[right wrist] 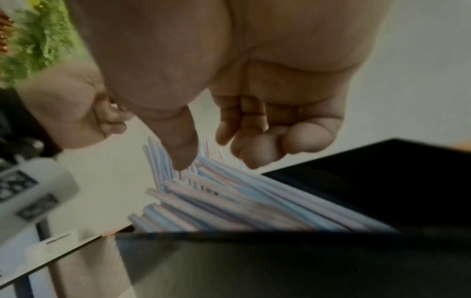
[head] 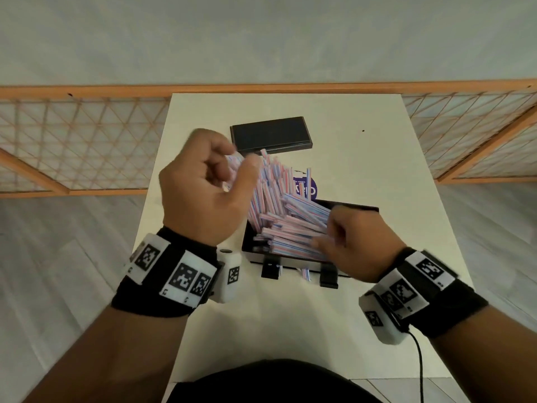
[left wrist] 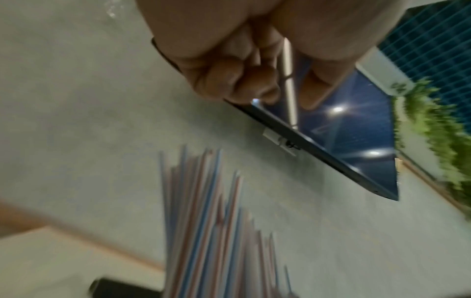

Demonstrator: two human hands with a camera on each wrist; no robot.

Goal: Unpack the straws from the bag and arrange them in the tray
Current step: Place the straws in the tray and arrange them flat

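Note:
A heap of red, white and blue striped straws (head: 290, 222) leans out of the black tray (head: 247, 248) near the table's front; several stand up against the purple bag (head: 306, 187) behind it. My left hand (head: 229, 170) is raised over the heap's far left, and in the left wrist view its curled fingers (left wrist: 254, 80) pinch one pale straw (left wrist: 289, 80). My right hand (head: 325, 239) hovers low over the straws (right wrist: 229, 201) at the tray's right side, with its thumb tip (right wrist: 183, 159) on them and its loosely curled fingers holding nothing.
A black lid (head: 270, 136) lies flat at the far side of the white table (head: 377, 170). One straw (head: 305, 274) pokes out below the tray's front between two black clasps. An orange lattice fence (head: 87, 141) runs behind the table.

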